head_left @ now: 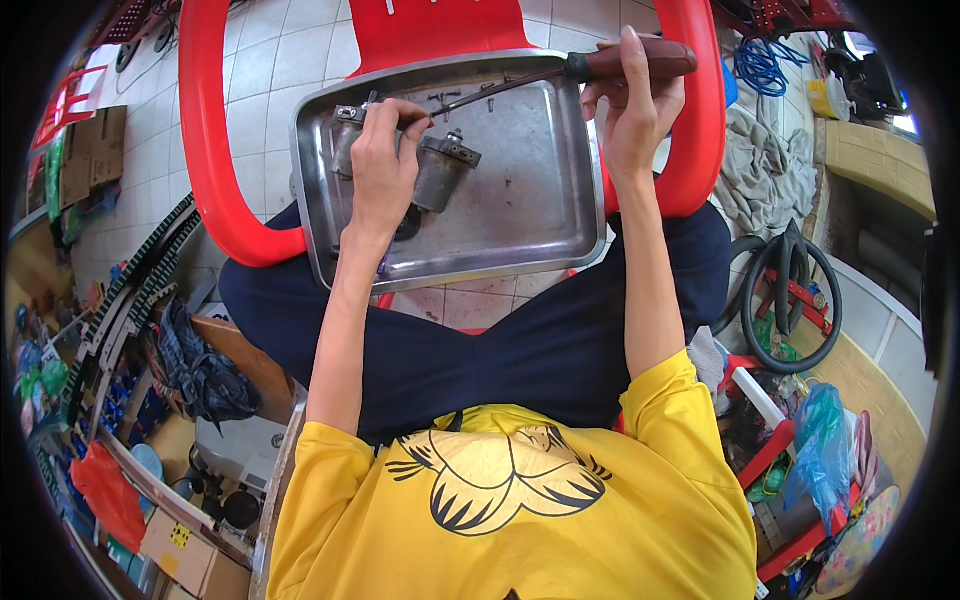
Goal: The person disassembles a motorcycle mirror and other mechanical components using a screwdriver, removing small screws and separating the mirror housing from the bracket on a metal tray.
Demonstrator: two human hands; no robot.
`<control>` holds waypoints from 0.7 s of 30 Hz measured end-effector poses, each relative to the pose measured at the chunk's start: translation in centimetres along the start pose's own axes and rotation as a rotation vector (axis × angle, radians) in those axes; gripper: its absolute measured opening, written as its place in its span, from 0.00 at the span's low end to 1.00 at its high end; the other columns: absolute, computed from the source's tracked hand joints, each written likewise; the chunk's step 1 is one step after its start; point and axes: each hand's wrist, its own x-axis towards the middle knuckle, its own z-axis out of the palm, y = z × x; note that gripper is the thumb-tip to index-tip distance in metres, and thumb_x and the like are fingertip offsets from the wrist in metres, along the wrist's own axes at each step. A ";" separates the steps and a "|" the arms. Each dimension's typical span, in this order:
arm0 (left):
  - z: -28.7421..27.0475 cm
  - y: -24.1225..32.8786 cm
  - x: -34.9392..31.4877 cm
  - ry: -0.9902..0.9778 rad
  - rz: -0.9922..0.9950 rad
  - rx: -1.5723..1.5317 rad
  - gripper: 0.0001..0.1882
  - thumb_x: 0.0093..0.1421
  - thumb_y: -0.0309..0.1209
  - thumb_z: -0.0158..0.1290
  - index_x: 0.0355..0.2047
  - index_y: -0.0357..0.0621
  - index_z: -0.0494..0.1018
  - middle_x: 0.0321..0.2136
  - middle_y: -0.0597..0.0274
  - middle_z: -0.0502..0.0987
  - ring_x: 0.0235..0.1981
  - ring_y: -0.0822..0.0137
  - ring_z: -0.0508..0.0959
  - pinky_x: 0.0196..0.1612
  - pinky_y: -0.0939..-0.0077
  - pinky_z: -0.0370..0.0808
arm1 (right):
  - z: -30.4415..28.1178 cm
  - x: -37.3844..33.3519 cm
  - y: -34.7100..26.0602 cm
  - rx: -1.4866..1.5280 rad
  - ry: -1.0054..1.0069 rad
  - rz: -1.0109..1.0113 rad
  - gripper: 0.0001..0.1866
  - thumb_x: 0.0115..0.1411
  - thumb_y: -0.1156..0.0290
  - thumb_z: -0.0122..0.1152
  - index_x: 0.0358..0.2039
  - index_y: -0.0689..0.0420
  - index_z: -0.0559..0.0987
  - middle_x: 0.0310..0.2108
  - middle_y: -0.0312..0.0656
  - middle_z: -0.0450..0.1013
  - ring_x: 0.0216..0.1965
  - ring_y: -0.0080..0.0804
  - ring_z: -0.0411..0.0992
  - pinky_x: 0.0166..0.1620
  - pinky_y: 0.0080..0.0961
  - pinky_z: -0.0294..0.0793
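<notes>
A screwdriver (515, 82) with a brown handle and long thin shaft slants over a metal tray (545, 175). My right hand (640, 110) is closed on its handle at the tray's far right corner. At the shaft's tip, my left hand (383, 165) pinches thumb and fingers together; whatever lies between them is too small to make out. Below those fingertips sits a grey metal cylinder (440, 180) with a bracketed top, tilted in the tray. Another similar metal part (346, 135) lies to its left, partly hidden by my left hand. Small dark screws (445, 101) lie toward the far side.
The tray rests across my lap, against a red plastic chair (205, 130). A grey cloth (765, 165), blue coiled cable (765, 65) and black rubber tube (790, 300) lie at the right. Shelves with a dark plastic bag (200, 365) and cardboard box (185, 555) stand at the left.
</notes>
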 end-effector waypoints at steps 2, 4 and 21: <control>-0.2 -0.2 0.0 -0.013 -0.007 0.006 0.05 0.66 0.23 0.59 0.40 0.37 0.76 0.35 0.53 0.83 0.37 0.57 0.85 0.42 0.68 0.78 | 0.2 -0.1 -0.4 -0.027 -0.011 0.005 0.14 0.71 0.66 0.61 0.42 0.66 0.75 0.32 0.51 0.80 0.16 0.33 0.75 0.14 0.26 0.69; -0.5 -0.4 -0.1 -0.037 -0.028 0.008 0.07 0.65 0.23 0.60 0.42 0.37 0.76 0.36 0.53 0.84 0.38 0.59 0.85 0.44 0.68 0.78 | 0.1 0.0 -0.2 0.002 0.001 0.018 0.15 0.70 0.65 0.63 0.42 0.65 0.72 0.29 0.51 0.79 0.15 0.33 0.75 0.14 0.25 0.69; -6.4 2.1 -7.0 -0.144 -0.258 0.358 0.24 0.62 0.42 0.65 0.47 0.35 0.74 0.41 0.51 0.75 0.44 0.51 0.74 0.52 0.57 0.71 | 0.0 0.0 -0.1 -0.007 0.052 0.021 0.16 0.70 0.63 0.63 0.40 0.64 0.72 0.27 0.50 0.78 0.13 0.33 0.73 0.13 0.24 0.67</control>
